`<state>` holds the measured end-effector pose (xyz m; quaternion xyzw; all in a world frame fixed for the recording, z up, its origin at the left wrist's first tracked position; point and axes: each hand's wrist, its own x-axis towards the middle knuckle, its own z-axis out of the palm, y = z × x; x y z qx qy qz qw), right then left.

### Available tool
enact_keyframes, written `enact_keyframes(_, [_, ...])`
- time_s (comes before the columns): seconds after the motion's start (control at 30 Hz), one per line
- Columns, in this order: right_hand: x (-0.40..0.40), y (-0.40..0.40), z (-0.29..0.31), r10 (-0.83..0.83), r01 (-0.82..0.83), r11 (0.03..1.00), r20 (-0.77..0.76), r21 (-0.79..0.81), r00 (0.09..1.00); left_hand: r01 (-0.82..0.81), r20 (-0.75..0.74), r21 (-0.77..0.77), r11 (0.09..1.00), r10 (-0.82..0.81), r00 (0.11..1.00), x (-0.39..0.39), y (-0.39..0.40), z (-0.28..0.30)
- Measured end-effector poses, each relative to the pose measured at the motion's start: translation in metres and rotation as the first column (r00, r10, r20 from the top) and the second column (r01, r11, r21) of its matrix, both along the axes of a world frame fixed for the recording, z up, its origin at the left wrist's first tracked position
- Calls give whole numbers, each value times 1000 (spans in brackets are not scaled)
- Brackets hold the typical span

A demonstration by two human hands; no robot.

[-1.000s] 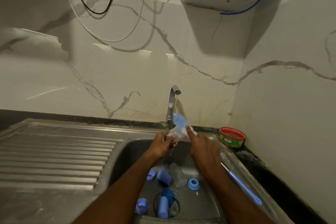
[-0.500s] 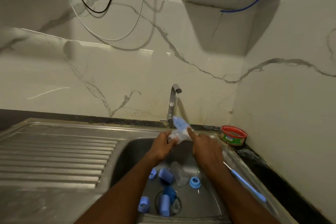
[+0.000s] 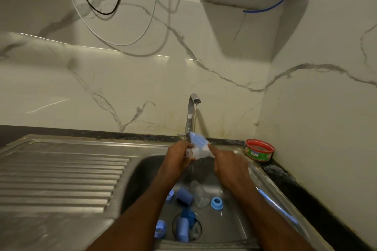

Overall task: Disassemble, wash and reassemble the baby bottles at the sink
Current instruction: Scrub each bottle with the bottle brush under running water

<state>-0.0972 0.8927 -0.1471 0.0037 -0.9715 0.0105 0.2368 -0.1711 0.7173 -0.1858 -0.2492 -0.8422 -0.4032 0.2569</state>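
Two hands meet over the sink basin (image 3: 140,179), under the tap (image 3: 191,112) at 12 o'clock of the bowl. The left hand (image 3: 178,158) curls its fingers round the neck end of a clear baby bottle (image 3: 199,147), and the right hand (image 3: 228,166) holds the other side of it, a finger reaching up along its wall; how the rest of the right fingers lie cannot be told. The bottle is tilted, its pale blue end up toward the tap's base. A thin stream of water (image 3: 195,114) falls from the spout. On the basin floor lie loose parts: a second clear bottle (image 3: 200,193) on its side near the centre, a dark blue cap (image 3: 184,196) just beside it at 9 o'clock, and a light blue ring (image 3: 216,203) at its 3 o'clock. Over the drain (image 3: 196,229) at 6 o'clock rest more blue pieces, one a light blue cylinder (image 3: 182,229), with another blue ring (image 3: 160,228) just left. A blue-handled brush (image 3: 277,206) lies along the sink's right rim. A red-rimmed green tin (image 3: 259,150) stands on the dark counter at 2 o'clock
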Motion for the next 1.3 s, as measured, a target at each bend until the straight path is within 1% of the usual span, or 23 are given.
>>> enact_keyframes(0.07, [3,-3,-2,65,-63,997,-27,45,998,40,-89,12,999,-39,995,-1,-3,0])
enact_keyframes(0.13, [0,4,1,11,-9,999,-60,31,998,57,-143,-24,998,-60,988,-1,-6,-3])
enact_keyframes(0.2, [-3,6,2,-28,29,1000,-33,8,999,51,-129,-102,993,-64,989,1,-7,-2])
enact_keyframes(0.27, [-1,-2,-2,42,-42,999,1,-6,999,66,-87,-86,994,-74,994,-4,-7,-4])
enact_keyframes(0.3, [-1,-4,-4,84,-85,996,-8,-13,996,54,-83,-89,995,-62,995,-5,-8,-2])
enact_keyframes(0.33, [-2,-2,-4,82,-82,997,-21,-11,996,46,-77,-109,993,-55,996,-7,-9,-2])
enact_keyframes(0.37, [-4,2,-3,46,-46,999,-32,-17,998,41,-57,-148,988,-49,997,-8,-10,-2])
enact_keyframes(0.43, [-4,7,-1,-58,58,998,-18,-24,998,25,-99,-199,980,-45,994,-8,-10,-5])
enact_keyframes(0.47, [-3,5,-1,-63,63,998,-7,-18,998,24,-125,-202,979,-50,991,-7,-9,-6])
enact_keyframes(0.53, [-3,-3,0,7,-8,1000,-9,-19,1000,49,-121,-158,986,-68,990,-9,-8,-8])
enact_keyframes(0.57, [-4,-5,2,5,-5,1000,-10,-18,1000,56,-123,-144,988,-74,990,-10,-7,-8])
enact_keyframes(0.67, [-6,3,4,-124,125,992,34,-33,992,47,-140,-189,981,-75,987,-6,-7,-4])
enact_keyframes(0.7, [-4,3,3,-110,110,993,22,-34,994,50,-135,-166,985,-73,988,-4,-6,-4])
enact_keyframes(0.8, [0,-6,-4,32,-32,999,-1,-36,999,-5,-94,41,999,9,996,-2,-5,0])
enact_keyframes(0.83, [-3,-7,-2,21,-20,999,16,-30,1000,-31,-48,74,997,34,998,0,-4,2])
enact_keyframes(0.93, [-6,-4,2,-144,151,988,136,-38,980,-90,56,95,991,85,995,2,3,2])
enact_keyframes(0.97, [-4,-6,1,-142,147,989,121,-35,982,-113,107,138,984,98,989,5,6,2])
enact_keyframes(1.03, [-1,-14,-5,-30,32,999,67,-33,997,-175,220,257,951,119,968,6,10,4])
enact_keyframes(1.1, [1,-14,-8,5,-5,1000,-6,19,1000,-198,304,338,920,93,948,1,12,0])
enact_keyframes(1.13, [0,-11,-7,-43,43,999,-21,29,999,-191,342,362,912,61,938,0,12,-1])
enact_keyframes(1.2, [-1,-7,-1,-118,118,993,19,0,993,-192,425,429,883,-10,905,-5,12,-6])
enact_keyframes(1.23, [0,-9,0,-98,98,995,44,-11,994,-212,468,474,855,-41,883,-7,11,-7])
enact_keyframes(1.3, [3,-17,-4,13,-15,1000,83,26,996,-273,539,550,789,-85,838,-5,10,-2])
